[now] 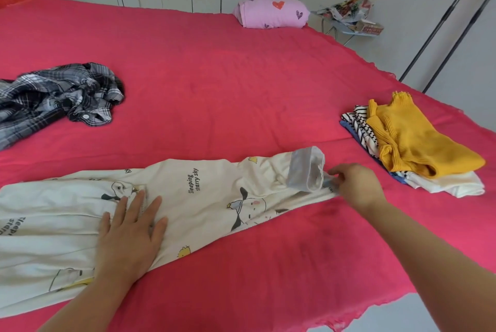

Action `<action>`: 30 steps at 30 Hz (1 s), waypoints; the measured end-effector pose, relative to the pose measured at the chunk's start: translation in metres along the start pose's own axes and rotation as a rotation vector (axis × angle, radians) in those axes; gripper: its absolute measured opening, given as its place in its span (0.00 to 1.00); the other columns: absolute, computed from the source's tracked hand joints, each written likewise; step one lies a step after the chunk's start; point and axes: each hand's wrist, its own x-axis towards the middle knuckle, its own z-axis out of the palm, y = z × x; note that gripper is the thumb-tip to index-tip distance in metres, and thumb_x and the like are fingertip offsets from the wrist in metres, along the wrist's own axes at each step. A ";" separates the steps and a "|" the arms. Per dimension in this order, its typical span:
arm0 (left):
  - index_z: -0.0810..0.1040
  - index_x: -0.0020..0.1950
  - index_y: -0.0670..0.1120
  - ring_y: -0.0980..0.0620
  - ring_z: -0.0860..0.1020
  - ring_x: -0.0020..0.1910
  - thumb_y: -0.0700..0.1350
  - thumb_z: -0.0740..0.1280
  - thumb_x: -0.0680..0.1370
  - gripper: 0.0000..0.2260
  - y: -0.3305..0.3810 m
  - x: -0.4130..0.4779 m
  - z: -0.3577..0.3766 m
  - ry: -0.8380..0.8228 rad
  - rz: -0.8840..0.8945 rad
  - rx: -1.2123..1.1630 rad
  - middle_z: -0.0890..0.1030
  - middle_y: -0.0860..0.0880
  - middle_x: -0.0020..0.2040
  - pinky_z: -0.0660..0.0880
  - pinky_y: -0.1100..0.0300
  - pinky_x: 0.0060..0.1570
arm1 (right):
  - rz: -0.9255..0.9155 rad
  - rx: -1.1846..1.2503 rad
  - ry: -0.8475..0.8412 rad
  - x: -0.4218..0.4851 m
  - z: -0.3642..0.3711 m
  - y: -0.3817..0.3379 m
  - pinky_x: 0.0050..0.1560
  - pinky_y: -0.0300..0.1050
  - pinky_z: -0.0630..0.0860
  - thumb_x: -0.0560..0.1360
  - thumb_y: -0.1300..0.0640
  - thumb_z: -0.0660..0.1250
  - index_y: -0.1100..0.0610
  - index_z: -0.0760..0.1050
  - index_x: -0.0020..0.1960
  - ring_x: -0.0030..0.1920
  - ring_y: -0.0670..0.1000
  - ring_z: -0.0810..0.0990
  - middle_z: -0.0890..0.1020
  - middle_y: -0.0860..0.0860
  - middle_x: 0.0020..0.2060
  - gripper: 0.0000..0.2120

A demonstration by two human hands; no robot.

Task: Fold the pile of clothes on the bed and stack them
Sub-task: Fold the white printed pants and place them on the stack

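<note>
Lying stretched across the lower left and centre of the frame, the cream printed pyjama piece is resting on the red bed, with its grey-lined cuff turned back at the right end. The left hand is pressing flat on the cloth at the lower left, fingers straight and spread, gripping nothing, while the right hand is pinching the fabric edge just beside the cuff, fingers curled onto it. The garment is looking smoothed out rather than folded, so the fold itself is probably what is coming. The risk is lying in the pull: if the right hand is dragging the end over while the left hand is pressing too lightly, the thin cloth is likely to slide and bunch, leaving a crooked fold; a weak pinch may also be letting the edge slip free. At the right of the frame, the folded stack, with a yellow knit on top, is sitting near the bed's edge, and a careless placing could be tipping it off. At the left, a crumpled plaid shirt is waiting unfolded, and a pink heart-printed bundle is lying at the upper centre.
</note>
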 end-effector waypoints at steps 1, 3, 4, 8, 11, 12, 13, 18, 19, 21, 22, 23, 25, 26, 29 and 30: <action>0.53 0.75 0.60 0.50 0.46 0.77 0.66 0.30 0.67 0.38 0.000 0.000 0.000 0.000 -0.001 0.001 0.49 0.54 0.77 0.44 0.48 0.73 | 0.039 0.054 0.053 0.002 -0.010 0.004 0.44 0.44 0.68 0.73 0.65 0.65 0.61 0.80 0.53 0.51 0.60 0.78 0.82 0.61 0.49 0.11; 0.52 0.75 0.60 0.50 0.46 0.77 0.66 0.30 0.66 0.39 0.001 0.000 -0.001 -0.002 -0.001 0.004 0.49 0.54 0.77 0.44 0.49 0.73 | 0.150 0.124 0.049 0.005 -0.023 0.014 0.43 0.41 0.64 0.74 0.67 0.62 0.63 0.79 0.54 0.53 0.60 0.78 0.81 0.61 0.51 0.11; 0.52 0.75 0.60 0.50 0.46 0.77 0.66 0.29 0.66 0.39 0.001 -0.001 -0.002 -0.003 -0.001 0.007 0.49 0.54 0.77 0.44 0.49 0.73 | 0.188 0.082 -0.029 0.005 -0.025 0.019 0.43 0.40 0.64 0.75 0.67 0.61 0.62 0.79 0.55 0.54 0.59 0.77 0.81 0.60 0.53 0.12; 0.51 0.75 0.60 0.50 0.45 0.77 0.65 0.30 0.68 0.37 0.002 -0.002 -0.004 -0.004 -0.008 0.008 0.48 0.54 0.78 0.43 0.49 0.73 | 0.189 -0.286 -0.457 -0.008 -0.007 0.030 0.45 0.37 0.68 0.75 0.62 0.59 0.57 0.78 0.56 0.58 0.54 0.77 0.80 0.54 0.57 0.14; 0.52 0.75 0.60 0.50 0.45 0.77 0.63 0.32 0.74 0.31 0.002 -0.001 -0.003 -0.009 -0.017 0.013 0.48 0.54 0.78 0.44 0.49 0.73 | 0.252 0.019 -0.233 -0.009 -0.005 0.034 0.42 0.38 0.65 0.74 0.63 0.61 0.56 0.79 0.51 0.52 0.55 0.78 0.82 0.53 0.50 0.11; 0.52 0.75 0.60 0.50 0.46 0.77 0.64 0.32 0.73 0.32 0.002 -0.001 -0.003 -0.004 -0.015 0.013 0.49 0.54 0.77 0.44 0.49 0.73 | 0.245 0.160 -0.112 -0.009 -0.008 0.031 0.42 0.39 0.65 0.74 0.63 0.62 0.56 0.79 0.49 0.49 0.56 0.78 0.82 0.54 0.46 0.08; 0.53 0.75 0.60 0.50 0.47 0.77 0.65 0.32 0.71 0.34 0.001 -0.001 -0.003 -0.001 -0.012 0.011 0.50 0.54 0.77 0.45 0.49 0.73 | 0.237 0.304 -0.023 -0.009 -0.011 0.024 0.41 0.41 0.66 0.74 0.62 0.63 0.56 0.78 0.45 0.46 0.56 0.78 0.81 0.54 0.41 0.05; 0.53 0.75 0.60 0.50 0.47 0.77 0.66 0.30 0.67 0.38 0.000 -0.001 -0.002 -0.009 -0.010 0.020 0.50 0.54 0.77 0.45 0.49 0.73 | -0.010 0.086 -0.039 -0.035 -0.011 -0.023 0.31 0.44 0.63 0.76 0.45 0.61 0.55 0.67 0.28 0.31 0.52 0.73 0.72 0.50 0.25 0.22; 0.53 0.75 0.60 0.50 0.47 0.77 0.65 0.30 0.67 0.38 0.001 -0.001 -0.002 -0.011 -0.011 0.016 0.50 0.54 0.77 0.45 0.49 0.73 | -0.048 -0.047 -0.068 -0.041 -0.006 -0.029 0.31 0.44 0.63 0.76 0.40 0.58 0.55 0.66 0.27 0.33 0.53 0.74 0.73 0.51 0.26 0.25; 0.52 0.75 0.60 0.50 0.46 0.77 0.65 0.30 0.67 0.38 0.001 -0.001 -0.003 -0.017 -0.012 0.022 0.49 0.54 0.77 0.44 0.49 0.73 | -0.059 -0.290 -0.155 -0.046 0.003 -0.037 0.36 0.43 0.67 0.73 0.32 0.54 0.53 0.68 0.30 0.39 0.53 0.78 0.76 0.52 0.32 0.27; 0.52 0.75 0.60 0.50 0.46 0.77 0.65 0.29 0.67 0.38 0.001 -0.001 -0.003 -0.019 -0.010 0.033 0.48 0.54 0.78 0.44 0.49 0.73 | -0.044 -0.359 -0.206 -0.046 0.007 -0.040 0.39 0.43 0.68 0.71 0.29 0.53 0.53 0.70 0.33 0.41 0.53 0.78 0.77 0.51 0.35 0.28; 0.51 0.75 0.60 0.50 0.46 0.77 0.65 0.29 0.67 0.38 0.001 -0.001 -0.003 -0.020 -0.007 0.042 0.48 0.54 0.78 0.44 0.49 0.73 | -0.005 -0.386 -0.255 -0.043 0.011 -0.043 0.41 0.43 0.69 0.70 0.28 0.55 0.53 0.73 0.37 0.43 0.52 0.79 0.78 0.50 0.38 0.28; 0.51 0.75 0.60 0.50 0.45 0.77 0.65 0.29 0.67 0.37 0.001 -0.001 -0.004 -0.021 -0.006 0.042 0.48 0.54 0.78 0.44 0.49 0.73 | 0.065 -0.366 -0.292 -0.037 0.014 -0.049 0.43 0.43 0.70 0.71 0.35 0.60 0.55 0.77 0.47 0.47 0.53 0.79 0.80 0.50 0.45 0.23; 0.51 0.75 0.60 0.50 0.45 0.77 0.65 0.30 0.68 0.36 0.001 -0.002 -0.005 -0.021 -0.006 0.035 0.48 0.54 0.78 0.44 0.49 0.73 | 0.077 -0.311 -0.293 -0.034 0.013 -0.051 0.44 0.43 0.72 0.73 0.41 0.62 0.55 0.77 0.50 0.49 0.54 0.79 0.81 0.52 0.48 0.19; 0.51 0.75 0.60 0.50 0.45 0.77 0.63 0.36 0.75 0.29 0.002 -0.002 -0.006 -0.031 -0.011 0.025 0.47 0.53 0.78 0.44 0.49 0.73 | 0.089 0.005 -0.205 -0.022 -0.001 -0.056 0.42 0.42 0.71 0.74 0.53 0.64 0.55 0.77 0.48 0.46 0.56 0.79 0.81 0.54 0.43 0.07; 0.51 0.75 0.60 0.50 0.45 0.77 0.62 0.38 0.77 0.27 0.001 -0.002 -0.006 -0.032 -0.012 0.024 0.47 0.53 0.78 0.44 0.49 0.73 | 0.122 0.135 -0.157 -0.017 -0.010 -0.057 0.41 0.42 0.69 0.74 0.55 0.64 0.55 0.75 0.45 0.43 0.56 0.77 0.80 0.54 0.39 0.04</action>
